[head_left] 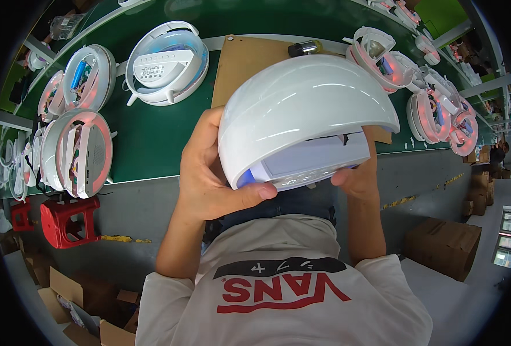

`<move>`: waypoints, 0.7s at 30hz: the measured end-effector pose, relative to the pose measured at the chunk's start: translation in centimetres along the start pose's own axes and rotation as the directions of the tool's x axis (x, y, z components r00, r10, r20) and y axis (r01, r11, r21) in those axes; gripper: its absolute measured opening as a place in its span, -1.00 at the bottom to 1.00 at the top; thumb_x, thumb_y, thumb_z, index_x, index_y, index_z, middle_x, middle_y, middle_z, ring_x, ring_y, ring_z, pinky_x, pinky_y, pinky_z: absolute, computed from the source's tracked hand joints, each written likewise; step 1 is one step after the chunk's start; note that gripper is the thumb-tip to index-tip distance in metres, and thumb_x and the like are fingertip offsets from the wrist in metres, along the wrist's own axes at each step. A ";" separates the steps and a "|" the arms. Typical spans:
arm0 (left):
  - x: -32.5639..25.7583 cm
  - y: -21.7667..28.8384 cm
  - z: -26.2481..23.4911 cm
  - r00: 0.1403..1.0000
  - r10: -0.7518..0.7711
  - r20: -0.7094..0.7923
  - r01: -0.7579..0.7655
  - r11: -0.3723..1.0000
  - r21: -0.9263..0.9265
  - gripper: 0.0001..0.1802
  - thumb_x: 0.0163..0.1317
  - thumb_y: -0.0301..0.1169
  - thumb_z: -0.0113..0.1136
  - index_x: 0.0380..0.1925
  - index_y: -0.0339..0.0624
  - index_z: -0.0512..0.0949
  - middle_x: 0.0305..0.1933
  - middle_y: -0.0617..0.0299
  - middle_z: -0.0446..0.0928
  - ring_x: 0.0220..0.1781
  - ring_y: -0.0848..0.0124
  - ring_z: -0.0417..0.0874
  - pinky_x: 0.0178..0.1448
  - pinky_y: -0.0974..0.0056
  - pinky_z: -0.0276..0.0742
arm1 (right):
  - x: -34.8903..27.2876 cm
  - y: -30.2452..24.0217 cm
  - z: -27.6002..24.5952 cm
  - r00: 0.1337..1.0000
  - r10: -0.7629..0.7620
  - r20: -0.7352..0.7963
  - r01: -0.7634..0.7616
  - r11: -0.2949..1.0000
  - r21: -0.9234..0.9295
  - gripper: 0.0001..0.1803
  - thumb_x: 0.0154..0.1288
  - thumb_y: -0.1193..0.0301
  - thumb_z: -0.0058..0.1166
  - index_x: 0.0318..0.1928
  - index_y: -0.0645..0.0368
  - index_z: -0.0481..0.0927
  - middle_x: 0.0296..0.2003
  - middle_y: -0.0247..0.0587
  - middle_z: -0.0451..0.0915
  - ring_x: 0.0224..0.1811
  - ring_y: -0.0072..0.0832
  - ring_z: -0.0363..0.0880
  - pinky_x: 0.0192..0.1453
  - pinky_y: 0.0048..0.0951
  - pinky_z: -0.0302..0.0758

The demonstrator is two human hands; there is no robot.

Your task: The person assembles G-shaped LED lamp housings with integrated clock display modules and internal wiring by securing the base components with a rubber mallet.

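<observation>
Between my two hands I hold a glossy white round clock lamp [307, 109], its curved shell toward the far side and its flat inner panel tilted toward me. My left hand [209, 179] wraps the left side, thumb lying along the lower edge. On the right, my right hand [358, 173] grips the panel end with its thumb at the bottom edge; its other fingers are mostly hidden behind the lamp. A bluish glow shows inside the shell. Behind it lies a brown board [249, 60] with a dark cylindrical tool [305, 48] on it.
A green worktable [146, 130] spans ahead. A similar clock lamp [167, 63] with a lit display stands at the left. More ring-shaped lamps glowing red [88, 150] sit farther left, and several open ones [434, 115] at right. A red stool [70, 222] and cardboard boxes [443, 248] stand on the floor.
</observation>
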State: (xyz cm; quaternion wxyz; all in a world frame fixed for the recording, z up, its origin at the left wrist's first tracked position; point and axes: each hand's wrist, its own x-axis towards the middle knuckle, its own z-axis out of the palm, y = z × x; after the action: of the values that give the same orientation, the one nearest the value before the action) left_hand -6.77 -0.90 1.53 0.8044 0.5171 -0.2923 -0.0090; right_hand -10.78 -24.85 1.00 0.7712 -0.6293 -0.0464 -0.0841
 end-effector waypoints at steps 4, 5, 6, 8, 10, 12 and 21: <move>-0.7 -0.3 0.7 1.000 -0.002 -0.006 0.002 0.999 0.041 -0.03 -0.16 -0.40 0.71 0.26 -0.32 0.32 0.19 0.03 0.54 0.25 0.32 0.56 0.33 0.23 0.42 | -0.4 0.6 -0.7 0.999 -0.028 -0.021 0.029 0.999 0.033 0.22 -0.18 0.00 0.70 0.40 0.32 0.29 0.21 -0.07 0.47 0.29 -0.28 0.44 0.36 -0.24 0.39; -0.6 -0.5 0.8 1.000 -0.003 -0.002 0.003 1.000 0.007 -0.02 -0.16 -0.40 0.71 0.26 -0.32 0.32 0.19 0.03 0.54 0.24 0.32 0.56 0.33 0.23 0.42 | -0.4 0.9 -0.7 0.998 -0.049 -0.047 0.050 0.998 0.037 0.22 -0.17 -0.06 0.68 0.39 0.32 0.31 0.21 -0.07 0.47 0.29 -0.28 0.45 0.35 -0.25 0.39; -0.6 -0.7 0.8 1.000 -0.004 -0.002 0.004 1.000 -0.024 -0.02 -0.17 -0.39 0.71 0.25 -0.31 0.31 0.19 0.03 0.53 0.24 0.32 0.56 0.33 0.23 0.42 | -0.4 0.9 -0.3 0.998 -0.045 -0.047 0.047 0.998 0.039 0.22 -0.17 -0.06 0.68 0.39 0.32 0.31 0.21 -0.07 0.47 0.29 -0.28 0.45 0.35 -0.25 0.39; -0.4 -1.0 0.9 1.000 -0.017 -0.014 0.016 1.000 -0.027 -0.02 -0.18 -0.40 0.70 0.24 -0.31 0.31 0.19 0.03 0.53 0.24 0.32 0.55 0.32 0.22 0.42 | -0.2 0.5 0.8 0.994 -0.059 -0.093 0.065 0.996 0.068 0.24 -0.15 -0.19 0.62 0.38 0.32 0.32 0.21 -0.06 0.47 0.30 -0.30 0.45 0.33 -0.27 0.40; -0.5 -1.1 1.0 0.999 -0.030 -0.017 0.029 0.999 -0.039 -0.03 -0.20 -0.40 0.70 0.23 -0.31 0.31 0.19 0.02 0.52 0.24 0.32 0.55 0.31 0.21 0.43 | -0.4 0.1 1.2 0.995 -0.019 -0.102 0.025 0.998 0.055 0.24 -0.15 -0.24 0.58 0.38 0.32 0.33 0.21 -0.05 0.47 0.30 -0.29 0.45 0.33 -0.28 0.41; -1.2 -0.8 1.0 0.994 -0.104 -0.029 0.105 0.993 0.050 -0.02 -0.21 -0.43 0.67 0.23 -0.34 0.29 0.17 0.01 0.53 0.22 0.31 0.57 0.28 0.22 0.46 | -0.7 0.1 1.7 0.994 0.022 -0.106 -0.017 0.999 0.045 0.25 -0.14 -0.29 0.55 0.37 0.32 0.33 0.21 -0.04 0.47 0.30 -0.29 0.45 0.32 -0.28 0.41; -1.1 -0.9 0.6 0.998 -0.005 -0.070 0.008 0.999 0.046 -0.10 -0.16 -0.37 0.62 0.20 -0.44 0.37 0.10 -0.08 0.59 0.13 0.26 0.64 0.24 0.21 0.51 | -1.0 0.2 1.8 0.994 -0.054 -0.098 0.065 0.991 0.116 0.10 -0.04 -0.18 0.56 0.31 0.31 0.39 0.11 -0.01 0.53 0.18 -0.31 0.54 0.26 -0.30 0.46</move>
State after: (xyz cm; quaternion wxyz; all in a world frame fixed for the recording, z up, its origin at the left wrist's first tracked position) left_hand -7.71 -1.51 0.43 0.8019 0.5365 -0.2625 0.0130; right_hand -11.69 -22.96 1.03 0.8059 -0.5758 -0.0336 -0.1337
